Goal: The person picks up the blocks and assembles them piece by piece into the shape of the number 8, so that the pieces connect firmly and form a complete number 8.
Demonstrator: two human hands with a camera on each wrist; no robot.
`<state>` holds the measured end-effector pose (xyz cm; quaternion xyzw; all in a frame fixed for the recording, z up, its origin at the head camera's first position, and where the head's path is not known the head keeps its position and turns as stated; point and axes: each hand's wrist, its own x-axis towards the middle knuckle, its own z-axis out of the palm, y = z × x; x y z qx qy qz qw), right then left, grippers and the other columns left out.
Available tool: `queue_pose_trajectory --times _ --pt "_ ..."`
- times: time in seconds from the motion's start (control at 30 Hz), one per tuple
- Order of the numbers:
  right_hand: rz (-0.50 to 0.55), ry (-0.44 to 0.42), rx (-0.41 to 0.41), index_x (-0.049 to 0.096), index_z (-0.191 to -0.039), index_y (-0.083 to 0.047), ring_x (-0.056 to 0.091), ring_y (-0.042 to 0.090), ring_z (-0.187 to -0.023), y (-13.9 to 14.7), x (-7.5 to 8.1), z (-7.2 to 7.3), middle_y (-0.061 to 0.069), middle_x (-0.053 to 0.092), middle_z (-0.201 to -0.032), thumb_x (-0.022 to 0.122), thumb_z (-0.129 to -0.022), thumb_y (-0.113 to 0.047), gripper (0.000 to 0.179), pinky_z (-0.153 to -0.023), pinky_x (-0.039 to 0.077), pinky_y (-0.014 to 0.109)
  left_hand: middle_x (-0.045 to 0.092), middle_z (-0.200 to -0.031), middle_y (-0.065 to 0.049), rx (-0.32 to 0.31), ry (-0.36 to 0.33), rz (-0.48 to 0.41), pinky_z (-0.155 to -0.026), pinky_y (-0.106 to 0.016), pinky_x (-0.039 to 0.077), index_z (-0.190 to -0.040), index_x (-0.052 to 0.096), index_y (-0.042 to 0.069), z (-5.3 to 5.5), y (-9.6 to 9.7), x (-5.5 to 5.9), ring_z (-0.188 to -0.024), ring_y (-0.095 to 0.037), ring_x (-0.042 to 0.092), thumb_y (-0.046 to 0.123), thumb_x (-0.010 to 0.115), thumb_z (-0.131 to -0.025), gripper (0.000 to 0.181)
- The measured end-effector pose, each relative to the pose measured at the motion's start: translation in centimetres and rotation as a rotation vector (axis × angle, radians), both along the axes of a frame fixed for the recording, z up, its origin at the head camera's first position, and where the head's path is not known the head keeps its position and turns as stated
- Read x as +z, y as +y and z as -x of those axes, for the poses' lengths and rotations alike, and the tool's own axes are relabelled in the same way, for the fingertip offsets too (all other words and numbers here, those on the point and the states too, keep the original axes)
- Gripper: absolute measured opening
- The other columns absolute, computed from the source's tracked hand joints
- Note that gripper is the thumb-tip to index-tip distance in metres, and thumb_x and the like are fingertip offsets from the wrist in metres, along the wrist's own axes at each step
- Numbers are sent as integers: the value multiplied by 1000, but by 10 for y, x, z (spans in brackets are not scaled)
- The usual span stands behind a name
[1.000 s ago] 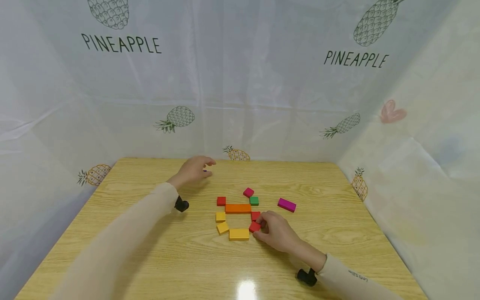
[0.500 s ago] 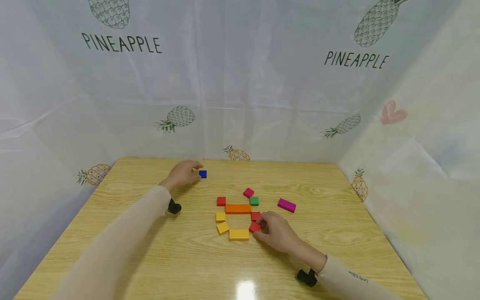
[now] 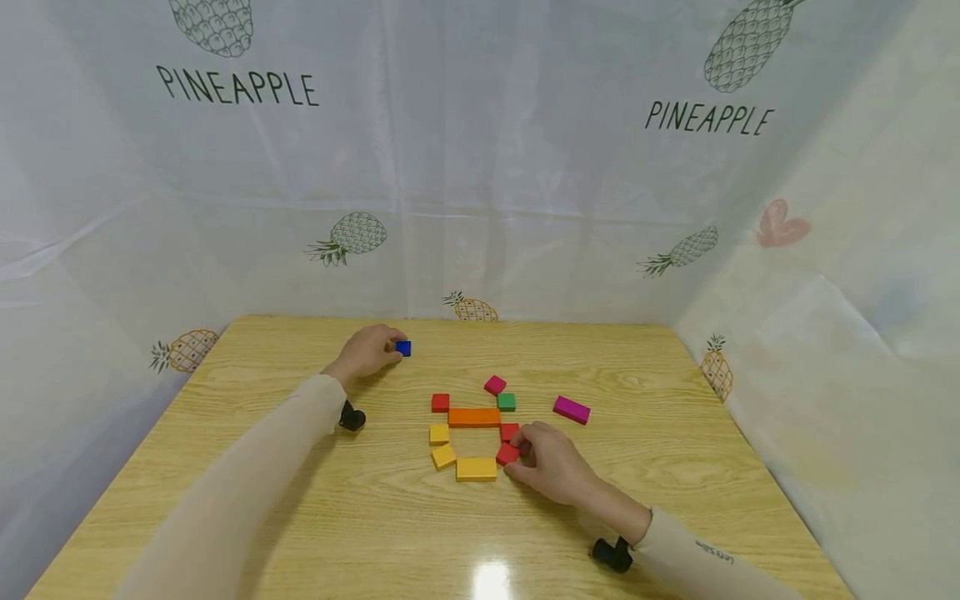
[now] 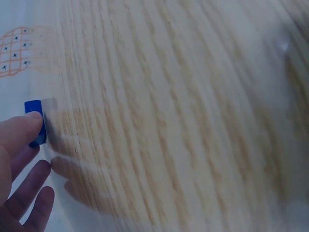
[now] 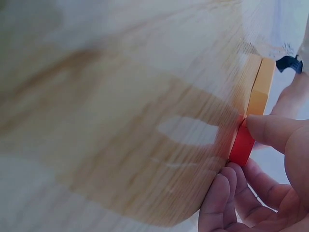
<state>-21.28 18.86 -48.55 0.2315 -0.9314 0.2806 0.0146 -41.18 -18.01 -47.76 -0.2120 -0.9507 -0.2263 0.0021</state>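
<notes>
At the back left of the table, my left hand [image 3: 366,352] pinches a small blue block [image 3: 405,348] between thumb and fingers. In the left wrist view the thumb lies across that blue block [image 4: 35,106]. My right hand [image 3: 555,468] pinches a tilted red block [image 3: 506,455] at the lower right of a ring of blocks. The right wrist view shows this red block [image 5: 242,146] between thumb and fingertips, beside the long yellow block [image 5: 261,87]. Just above it lies another red block [image 3: 509,431], partly hidden by the fingers.
An orange bar [image 3: 474,417] crosses the ring's top, between a red block [image 3: 440,402] and a green block [image 3: 506,402]. Two small yellow blocks [image 3: 439,434] line the left side. A pink block [image 3: 495,384] and a magenta bar [image 3: 572,410] lie apart. A pineapple-print curtain [image 3: 480,167] hangs behind the table.
My left hand has moved left from over the blue block, uncovering it, and its fingers have closed on the block. The right hand stays at the red block.
</notes>
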Motion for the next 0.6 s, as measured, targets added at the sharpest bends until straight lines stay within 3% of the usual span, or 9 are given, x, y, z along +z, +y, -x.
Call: queue_pose_trajectory --times 0.33,0.6 --pt "-4 -4 -5 71 -104 -8 53 11 -78 -1 0 -1 -3 61 -91 87 -90 -20 24 -68 48 23 71 -130 -19 31 -11 -7 -102 -57 52 -136 70 4 -3 5 1 -116 -38 68 14 72 -103 35" --pt "6 -2 3 71 -104 -7 54 11 -78 -1 0 -1 -2 62 -92 87 -90 -19 24 -68 49 24 71 -133 -17 -37 8 -24 -104 -55 52 -136 71 6 -7 11 2 -116 -35 69 13 71 -103 33"
